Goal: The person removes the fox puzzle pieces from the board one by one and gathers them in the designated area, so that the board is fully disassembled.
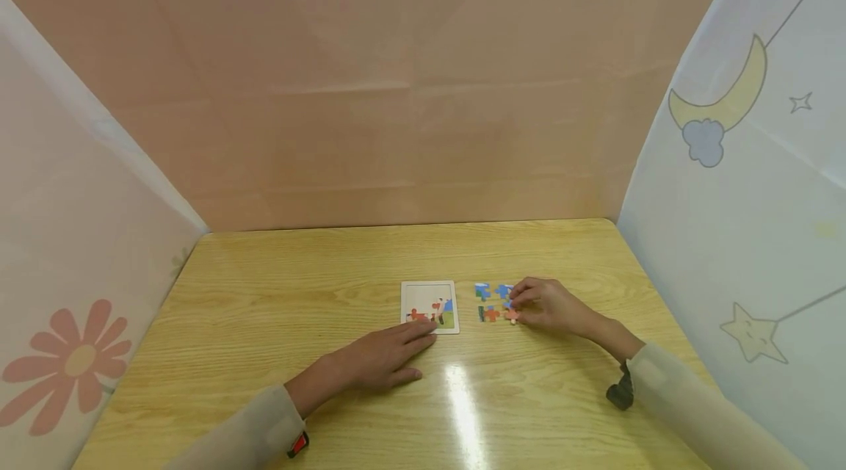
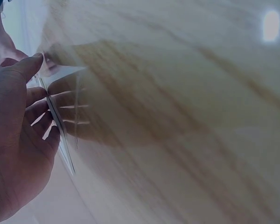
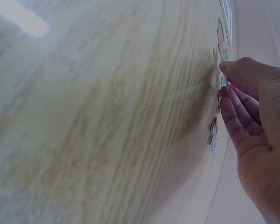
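Note:
A small framed jigsaw board (image 1: 428, 294) lies on the table, partly filled along its bottom with pieces showing red, white, blue and green. My left hand (image 1: 390, 356) rests with extended fingers across its lower left edge, covering that corner; the left wrist view shows the hand (image 2: 25, 116) at the board's edge (image 2: 60, 126). To the board's right, my right hand (image 1: 555, 306) is over a group of loose jigsaw pieces (image 1: 490, 314). Thumb and forefinger pinch a bluish jigsaw piece (image 3: 225, 82), mostly hidden by the fingertips.
Several loose pieces lie around the right fingertips, among them a blue and green one (image 1: 482, 291) and, in the right wrist view, a stack-like pair (image 3: 213, 135). The wooden table (image 1: 297, 272) is bounded by a plain back wall (image 1: 410, 125) and patterned side walls (image 1: 734, 235).

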The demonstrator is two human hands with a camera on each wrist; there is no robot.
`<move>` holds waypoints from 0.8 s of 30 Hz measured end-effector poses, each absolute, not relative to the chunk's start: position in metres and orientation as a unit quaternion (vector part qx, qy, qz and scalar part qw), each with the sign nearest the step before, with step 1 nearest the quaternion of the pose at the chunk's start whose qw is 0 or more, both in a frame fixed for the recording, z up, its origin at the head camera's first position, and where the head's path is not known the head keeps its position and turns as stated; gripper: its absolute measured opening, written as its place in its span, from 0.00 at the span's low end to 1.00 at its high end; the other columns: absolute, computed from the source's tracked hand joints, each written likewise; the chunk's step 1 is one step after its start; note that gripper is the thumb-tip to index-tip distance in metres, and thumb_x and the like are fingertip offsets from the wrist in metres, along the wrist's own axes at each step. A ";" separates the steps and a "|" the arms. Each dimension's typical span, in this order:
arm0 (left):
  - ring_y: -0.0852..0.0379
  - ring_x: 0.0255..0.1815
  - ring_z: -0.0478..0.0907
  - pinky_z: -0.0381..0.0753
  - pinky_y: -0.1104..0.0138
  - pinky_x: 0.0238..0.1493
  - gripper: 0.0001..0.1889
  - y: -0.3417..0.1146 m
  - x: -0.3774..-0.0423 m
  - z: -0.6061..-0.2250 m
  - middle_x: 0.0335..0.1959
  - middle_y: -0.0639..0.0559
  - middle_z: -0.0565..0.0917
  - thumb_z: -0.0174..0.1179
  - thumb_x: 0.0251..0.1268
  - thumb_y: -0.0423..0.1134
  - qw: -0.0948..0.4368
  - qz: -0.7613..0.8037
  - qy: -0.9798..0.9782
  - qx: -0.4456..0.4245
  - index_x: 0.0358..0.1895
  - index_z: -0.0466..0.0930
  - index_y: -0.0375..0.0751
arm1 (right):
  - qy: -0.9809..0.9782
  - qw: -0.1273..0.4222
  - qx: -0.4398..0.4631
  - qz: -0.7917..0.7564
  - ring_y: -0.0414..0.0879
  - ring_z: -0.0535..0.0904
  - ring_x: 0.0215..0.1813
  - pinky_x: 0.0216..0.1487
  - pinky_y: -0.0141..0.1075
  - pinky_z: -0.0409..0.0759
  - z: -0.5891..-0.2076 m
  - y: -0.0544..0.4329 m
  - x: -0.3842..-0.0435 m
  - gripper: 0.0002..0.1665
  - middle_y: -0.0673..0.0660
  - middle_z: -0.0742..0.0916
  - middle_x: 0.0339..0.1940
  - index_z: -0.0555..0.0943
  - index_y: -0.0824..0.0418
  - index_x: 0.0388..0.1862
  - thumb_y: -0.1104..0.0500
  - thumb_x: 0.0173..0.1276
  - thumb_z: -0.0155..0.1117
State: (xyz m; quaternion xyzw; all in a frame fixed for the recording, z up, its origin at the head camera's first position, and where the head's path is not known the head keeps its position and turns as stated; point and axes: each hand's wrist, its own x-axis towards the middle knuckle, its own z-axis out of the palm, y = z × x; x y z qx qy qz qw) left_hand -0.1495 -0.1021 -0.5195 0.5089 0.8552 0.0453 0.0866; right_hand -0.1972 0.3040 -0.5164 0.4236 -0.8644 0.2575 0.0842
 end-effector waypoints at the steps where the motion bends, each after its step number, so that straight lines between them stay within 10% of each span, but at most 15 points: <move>1: 0.52 0.88 0.50 0.58 0.59 0.84 0.36 -0.102 -0.149 -0.519 0.88 0.49 0.52 0.47 0.87 0.56 0.086 0.045 0.855 0.509 0.86 0.54 0.42 | -0.865 0.081 0.422 0.257 0.51 0.88 0.45 0.43 0.42 0.90 -0.517 0.304 -0.197 0.11 0.57 0.89 0.44 0.93 0.64 0.39 0.71 0.56 0.82; 24: 0.51 0.87 0.51 0.59 0.59 0.84 0.35 -0.102 -0.149 -0.519 0.88 0.48 0.52 0.48 0.87 0.56 0.080 0.045 0.855 0.511 0.86 0.56 0.41 | -0.873 0.056 0.421 0.240 0.52 0.88 0.48 0.46 0.42 0.90 -0.518 0.306 -0.198 0.09 0.58 0.89 0.46 0.92 0.63 0.40 0.68 0.61 0.81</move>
